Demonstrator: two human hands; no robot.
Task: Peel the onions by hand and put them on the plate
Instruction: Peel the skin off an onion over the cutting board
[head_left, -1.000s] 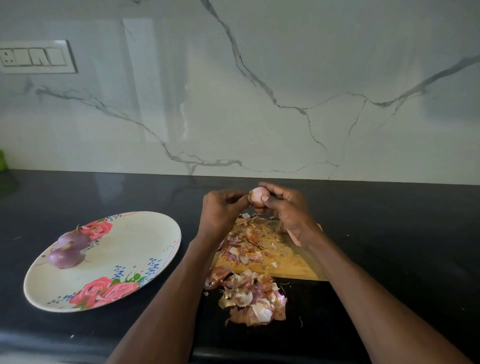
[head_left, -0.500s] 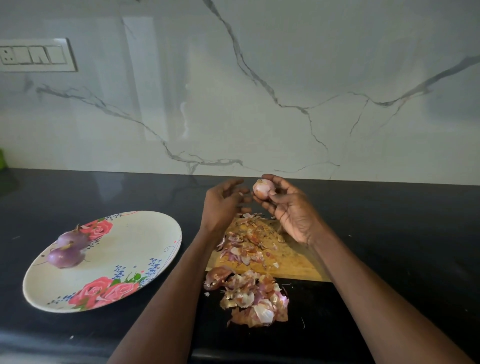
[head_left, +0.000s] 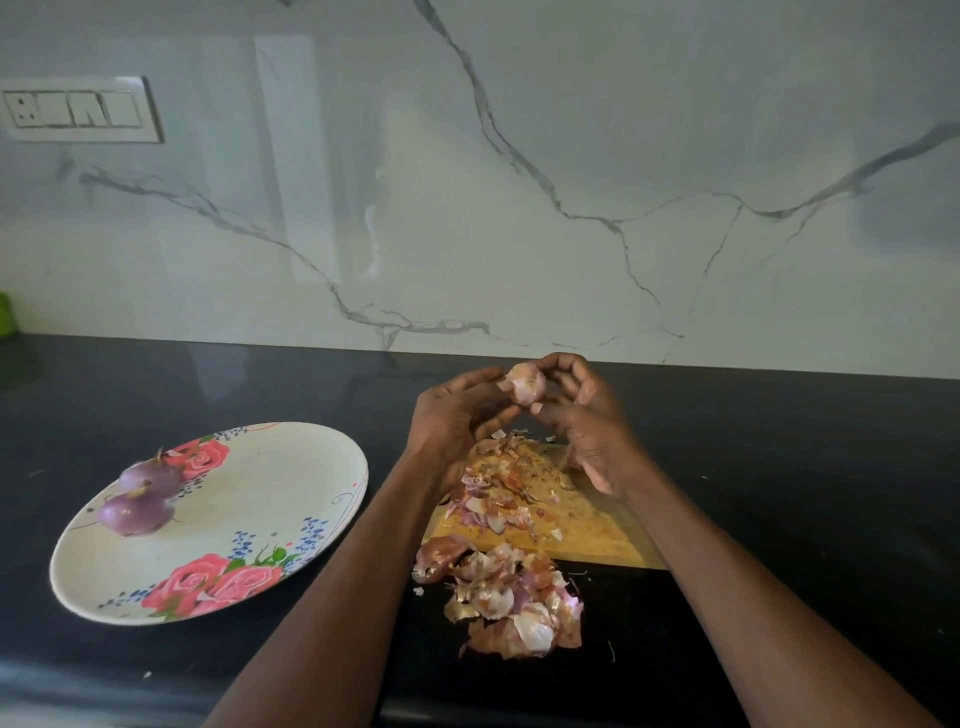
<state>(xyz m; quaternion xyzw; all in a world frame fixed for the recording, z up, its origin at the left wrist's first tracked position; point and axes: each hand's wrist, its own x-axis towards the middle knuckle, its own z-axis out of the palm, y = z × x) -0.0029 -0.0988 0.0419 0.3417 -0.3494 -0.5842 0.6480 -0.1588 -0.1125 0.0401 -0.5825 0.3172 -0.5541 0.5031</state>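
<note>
Our right hand (head_left: 592, 421) curled its fingers around a small, round, pale-pink onion (head_left: 525, 383), and our left hand (head_left: 457, 415) pinched its papery skin. At eight o'clock from it, two glossy purple peeled onions (head_left: 140, 496) lay on the oval floral plate (head_left: 291, 467).

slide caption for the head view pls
Both hands peel an onion above the skin-strewn cutting board.

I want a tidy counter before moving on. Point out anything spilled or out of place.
A heap of onion skins has spilled off the near edge of the cutting board onto the black counter. More skins litter the board itself. The plate looks orderly, holding two peeled onions.
</note>
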